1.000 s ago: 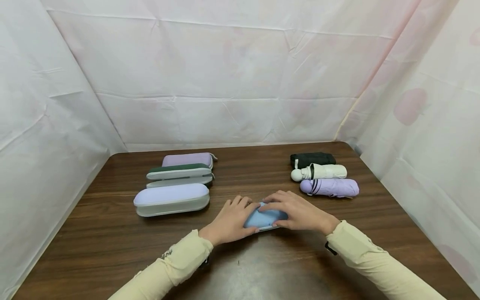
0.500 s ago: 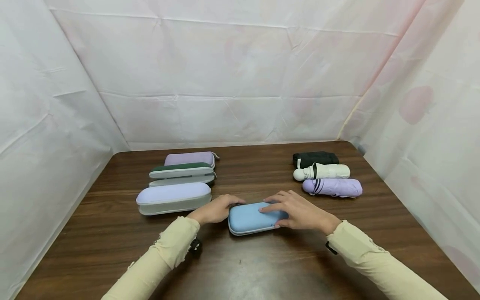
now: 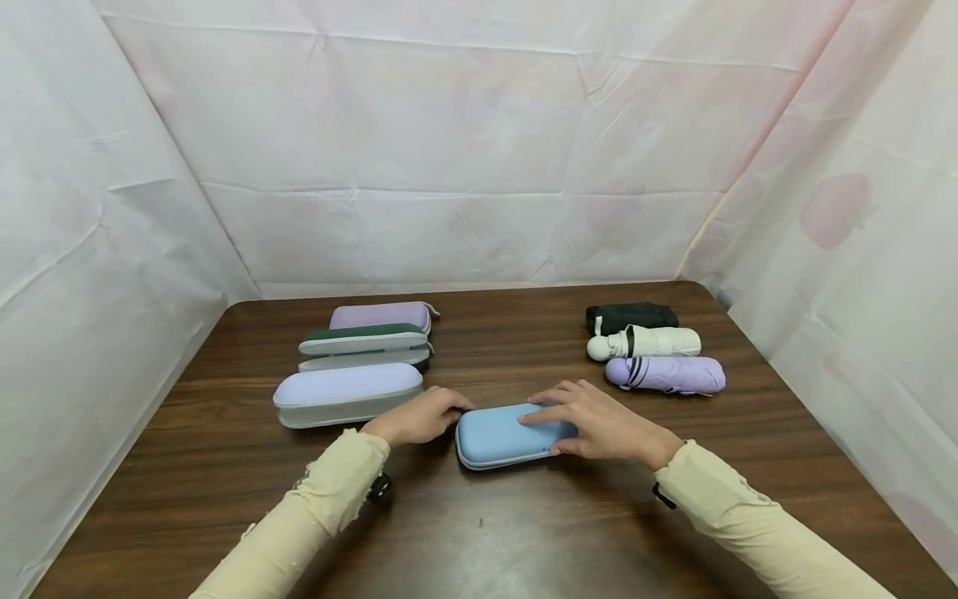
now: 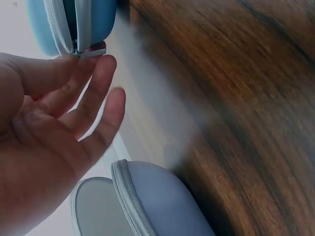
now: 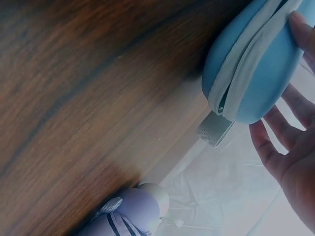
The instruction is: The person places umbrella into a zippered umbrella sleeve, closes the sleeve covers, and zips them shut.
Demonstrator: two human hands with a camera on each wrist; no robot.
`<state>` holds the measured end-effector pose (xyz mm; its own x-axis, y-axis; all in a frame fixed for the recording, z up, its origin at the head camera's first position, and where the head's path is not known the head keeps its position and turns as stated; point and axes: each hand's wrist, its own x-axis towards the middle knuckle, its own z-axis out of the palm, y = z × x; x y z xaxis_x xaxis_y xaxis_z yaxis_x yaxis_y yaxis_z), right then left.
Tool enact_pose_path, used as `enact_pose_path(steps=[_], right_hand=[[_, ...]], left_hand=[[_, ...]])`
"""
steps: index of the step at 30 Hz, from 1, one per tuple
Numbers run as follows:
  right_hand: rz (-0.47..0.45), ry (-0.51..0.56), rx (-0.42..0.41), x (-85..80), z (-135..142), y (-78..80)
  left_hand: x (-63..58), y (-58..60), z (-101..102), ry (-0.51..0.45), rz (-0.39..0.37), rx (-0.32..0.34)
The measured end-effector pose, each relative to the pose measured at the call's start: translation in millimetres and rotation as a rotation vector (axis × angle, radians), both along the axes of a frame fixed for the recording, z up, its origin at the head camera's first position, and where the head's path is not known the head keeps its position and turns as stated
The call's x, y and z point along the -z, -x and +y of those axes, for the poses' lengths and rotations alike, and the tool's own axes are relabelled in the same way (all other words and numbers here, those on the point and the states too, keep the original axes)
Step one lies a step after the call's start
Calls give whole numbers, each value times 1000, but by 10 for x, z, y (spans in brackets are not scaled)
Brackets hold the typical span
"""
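A light blue zip case point(image 3: 496, 434) with a grey zipper band lies on the table between both hands. At its left end my left hand point(image 3: 419, 416) pinches the small zipper pull point(image 4: 93, 52) between thumb and fingers. The two zipper bands stand apart beside the pull in the left wrist view. My right hand point(image 3: 595, 423) holds the case's right end, thumb at the front edge and fingers over the top. A grey fabric loop point(image 5: 215, 129) sticks out from that end in the right wrist view, where the zipper bands run close together.
Left on the wooden table point(image 3: 479, 532) are a lavender-and-grey case point(image 3: 348, 395), a partly opened dark green case point(image 3: 364, 339) and a mauve case point(image 3: 377, 317). To the right lie a black folded umbrella point(image 3: 636, 317), a white one point(image 3: 659, 342) and a purple one point(image 3: 674, 374).
My left hand has moved left from the top of the blue case to its left end, uncovering the lid, and now pinches the zipper pull. My right hand keeps its hold.
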<state>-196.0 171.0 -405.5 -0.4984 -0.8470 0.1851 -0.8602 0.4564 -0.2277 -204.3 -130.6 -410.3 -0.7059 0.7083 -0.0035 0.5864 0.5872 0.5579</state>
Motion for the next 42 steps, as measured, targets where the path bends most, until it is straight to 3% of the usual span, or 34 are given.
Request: enact_pose_path(steps=[5, 10, 17, 23, 28, 42], right_hand=[[-15, -8, 3, -9, -8, 8], [-20, -20, 2, -23, -9, 9], [-27, -23, -10, -15, 20, 21], [-71, -2, -38, 8, 39, 31], [-39, 12, -56, 22, 37, 38], [18, 22, 21, 40, 9, -50]], left_hand=[[3, -3, -37, -2, 50, 1], [46, -27, -44, 28, 109, -58], [67, -119, -28, 140, 279, -160], [81, -168, -37, 199, 421, -165], [113, -189, -78, 213, 532, -151], [174, -292, -125, 183, 604, -143]])
